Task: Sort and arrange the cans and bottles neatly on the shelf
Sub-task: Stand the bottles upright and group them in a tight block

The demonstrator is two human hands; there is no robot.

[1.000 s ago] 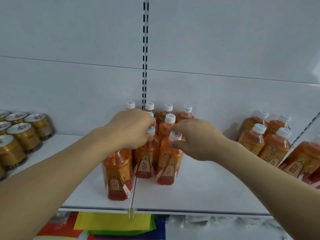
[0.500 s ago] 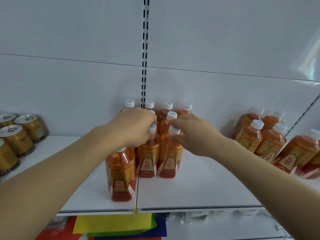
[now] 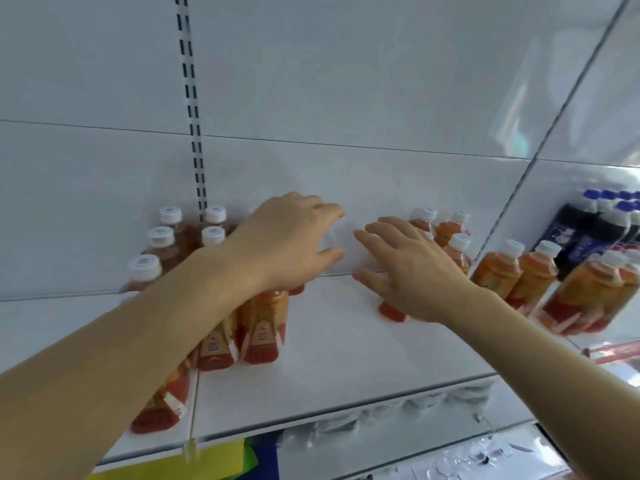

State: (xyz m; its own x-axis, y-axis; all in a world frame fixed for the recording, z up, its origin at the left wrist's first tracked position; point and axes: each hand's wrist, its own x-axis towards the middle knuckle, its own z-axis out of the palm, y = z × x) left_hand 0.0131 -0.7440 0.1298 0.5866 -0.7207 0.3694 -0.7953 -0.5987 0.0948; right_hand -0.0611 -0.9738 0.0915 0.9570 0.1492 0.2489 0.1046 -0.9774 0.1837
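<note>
shelf (image 3: 346,368): holds all bottles, back wall behind
left bottle group (image 3: 263,327): left of centre, rows running front to back, partly behind left forearm
left hand (image 3: 287,244): above left group's right side, fingers spread
right hand (image 3: 412,271): right of left hand, apart from it, in front of middle group
middle bottle group (image 3: 450,237): at back wall, behind right hand
right bottle group (image 3: 519,275): right of middle group
dark bottles (image 3: 588,230): far right, behind right group

Both forearms are bare to each hand, no sleeves, rings or watch.
</note>
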